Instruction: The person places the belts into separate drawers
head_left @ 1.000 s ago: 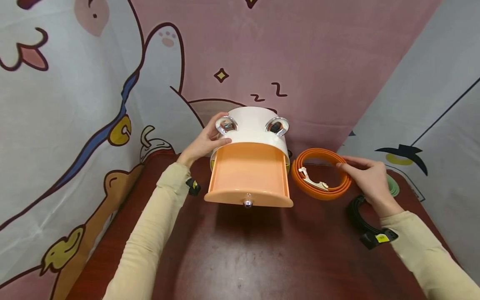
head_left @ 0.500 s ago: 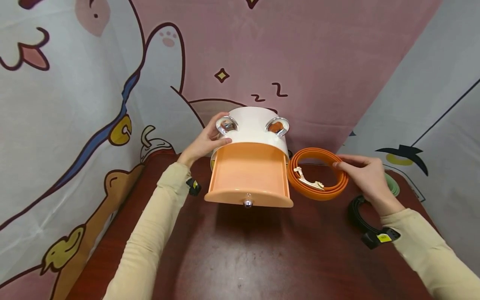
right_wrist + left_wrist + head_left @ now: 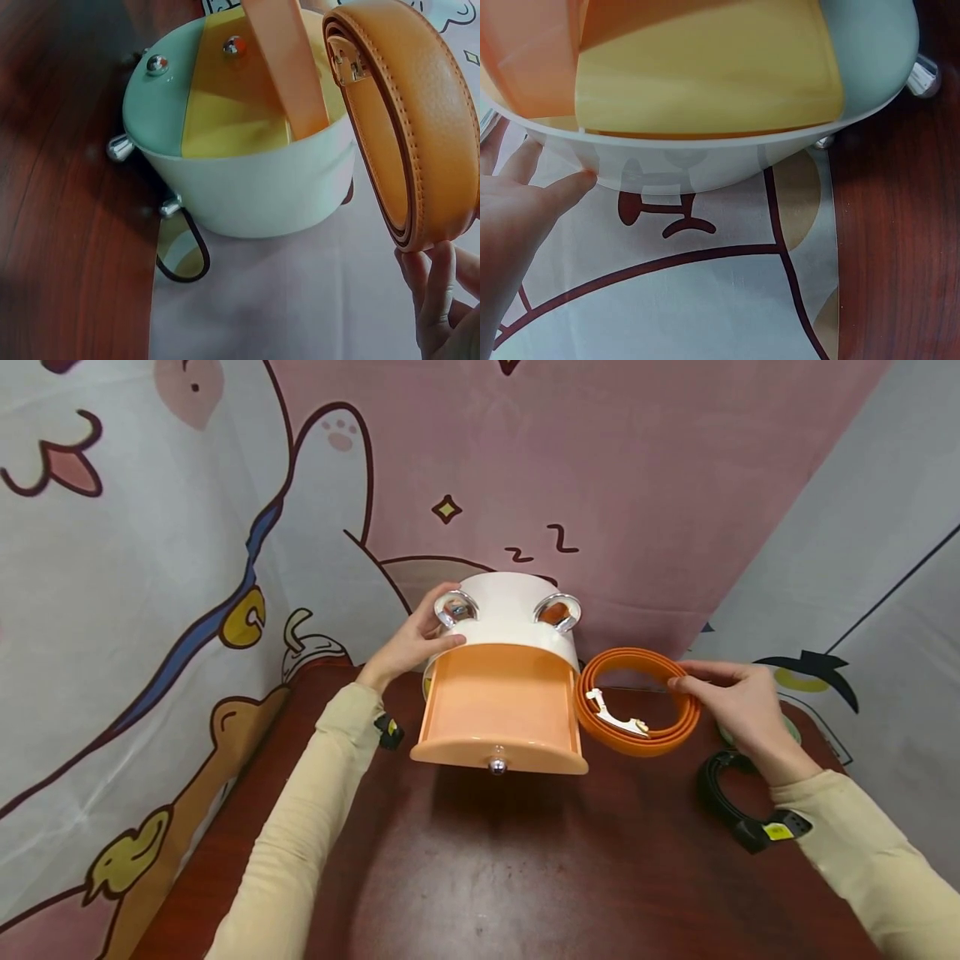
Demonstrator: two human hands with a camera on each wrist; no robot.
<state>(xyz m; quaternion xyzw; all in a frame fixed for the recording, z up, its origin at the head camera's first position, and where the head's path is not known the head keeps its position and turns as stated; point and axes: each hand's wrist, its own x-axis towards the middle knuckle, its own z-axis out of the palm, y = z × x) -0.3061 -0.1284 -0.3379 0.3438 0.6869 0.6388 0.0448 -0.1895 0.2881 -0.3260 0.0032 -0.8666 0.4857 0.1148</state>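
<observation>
A white drawer box (image 3: 510, 610) with silver ring-shaped eyes stands at the table's back. Its orange top drawer (image 3: 498, 697) is pulled out, with bare floor showing inside; in the right wrist view the yellow drawer (image 3: 225, 105) and green drawer (image 3: 161, 101) below are pushed in. My left hand (image 3: 411, 643) rests against the box's left side, fingers and thumb spread around the left ring. Just right of the drawer, my right hand (image 3: 742, 706) pinches a coiled orange belt (image 3: 637, 745) by its right edge, with its pale metal buckle (image 3: 618, 717) facing me.
To the right, a coiled black belt (image 3: 718, 793) lies on the dark red table (image 3: 480, 877), partly behind the right wrist camera. A pale green coil (image 3: 790, 729) shows behind the right hand. A printed cloth (image 3: 637, 468) hangs close behind the box.
My right hand has brought the orange belt a little left, up to the drawer's right side, then slightly upward. The left hand and the pulled-out drawer keep their places.
</observation>
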